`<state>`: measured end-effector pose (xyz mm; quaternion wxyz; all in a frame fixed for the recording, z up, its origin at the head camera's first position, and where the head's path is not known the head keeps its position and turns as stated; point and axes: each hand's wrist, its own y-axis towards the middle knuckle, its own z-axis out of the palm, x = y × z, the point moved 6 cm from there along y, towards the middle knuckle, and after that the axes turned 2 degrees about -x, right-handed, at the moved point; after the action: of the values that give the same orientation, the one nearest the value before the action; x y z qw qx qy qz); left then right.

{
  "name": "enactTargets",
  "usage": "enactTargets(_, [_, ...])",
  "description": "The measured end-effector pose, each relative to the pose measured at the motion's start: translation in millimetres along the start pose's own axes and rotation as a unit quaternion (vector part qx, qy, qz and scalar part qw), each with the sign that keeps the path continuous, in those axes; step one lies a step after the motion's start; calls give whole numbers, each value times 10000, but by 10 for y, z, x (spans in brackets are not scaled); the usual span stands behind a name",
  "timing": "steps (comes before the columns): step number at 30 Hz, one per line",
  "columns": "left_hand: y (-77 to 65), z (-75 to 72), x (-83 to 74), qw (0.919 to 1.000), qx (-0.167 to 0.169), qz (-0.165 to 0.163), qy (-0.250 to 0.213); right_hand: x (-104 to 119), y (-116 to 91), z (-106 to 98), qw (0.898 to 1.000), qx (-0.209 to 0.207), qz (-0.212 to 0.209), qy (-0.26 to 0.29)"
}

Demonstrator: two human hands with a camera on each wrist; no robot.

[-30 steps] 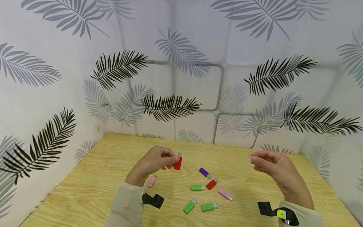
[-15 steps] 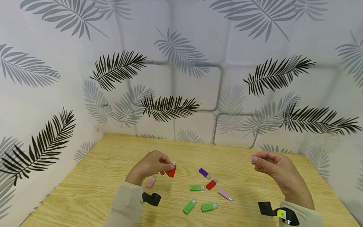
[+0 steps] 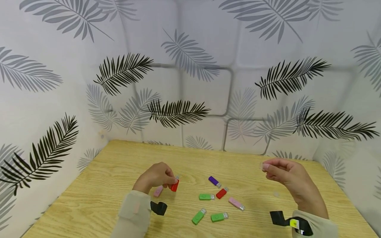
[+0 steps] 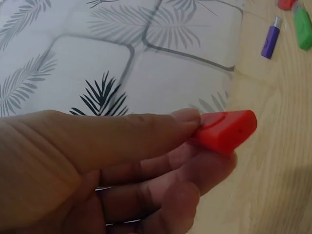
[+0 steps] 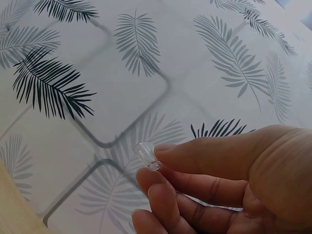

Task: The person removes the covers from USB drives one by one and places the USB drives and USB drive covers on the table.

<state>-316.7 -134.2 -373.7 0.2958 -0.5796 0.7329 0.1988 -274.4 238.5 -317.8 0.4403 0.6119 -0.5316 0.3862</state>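
Observation:
My left hand pinches a red USB stick between thumb and fingers, its metal plug pointing away. The left wrist view shows the end of its red body past the fingertips. Beside it, a pink USB stick lies on the table, partly hidden by the hand. Whether the red stick touches the table I cannot tell. Over the table's right side, my right hand pinches a small clear plastic cap with thumb and fingertips.
On the wooden table lie several more USB sticks: purple, red, green and a second pink one. A small clear piece lies near the right wrist. Leaf-patterned cloth stands behind and at the sides.
My left hand has moved down and to the left with the red USB stick, toward the left pink one. The right hand has stayed nearly still with the clear cap.

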Motion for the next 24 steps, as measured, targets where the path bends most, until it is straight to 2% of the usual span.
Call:
enactTargets(7, [16,64,124,9991,233,-306,167,-1,7,-5,10000,-21,62,7])
enactTargets(10, [26,100,178,9985,343,-342,238,-10,5,-9,10000,1,32,71])
enactTargets(15, [41,136,233,9980,310,-398,381,-31,12,-17,9998,-22,159,150])
enactTargets(24, [35,146,235,9948,286,-602,773,-57,13,-25,9990,-58,248,367])
